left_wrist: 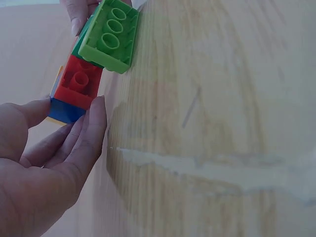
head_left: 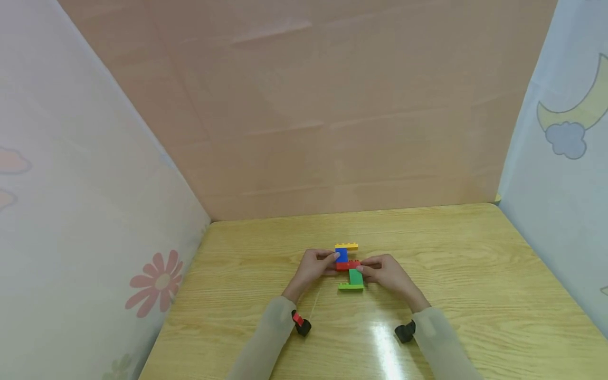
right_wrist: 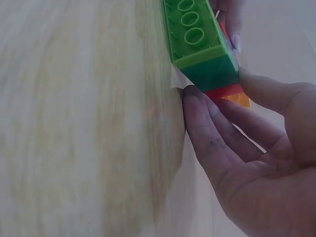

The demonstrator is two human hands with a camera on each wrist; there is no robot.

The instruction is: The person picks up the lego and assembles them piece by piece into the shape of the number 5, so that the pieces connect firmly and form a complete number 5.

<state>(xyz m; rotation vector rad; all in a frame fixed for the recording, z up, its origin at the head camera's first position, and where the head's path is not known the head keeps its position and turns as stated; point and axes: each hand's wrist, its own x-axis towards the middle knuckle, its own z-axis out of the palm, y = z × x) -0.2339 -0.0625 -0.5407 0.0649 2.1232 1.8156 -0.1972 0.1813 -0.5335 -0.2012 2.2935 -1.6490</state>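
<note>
Between both hands is a joined stack of toy building bricks. From far to near it runs yellow brick (head_left: 346, 246), blue brick (head_left: 341, 255), red brick (head_left: 348, 266), dark green brick (head_left: 355, 277) and light green brick (head_left: 350, 287). My left hand (head_left: 315, 265) pinches the blue brick from the left, thumb on its upper face. My right hand (head_left: 386, 272) pinches the dark green brick from the right, its thumb near the red brick. In the left wrist view, the light green brick (left_wrist: 109, 37) shows its hollow underside with round tubes.
A wood-grain table (head_left: 247, 274) lies under the hands. A brown sheet (head_left: 332, 105) stands behind it, with pale patterned walls (head_left: 119, 174) at the left and right. Black wrist devices (head_left: 405, 332) sit at both sleeves.
</note>
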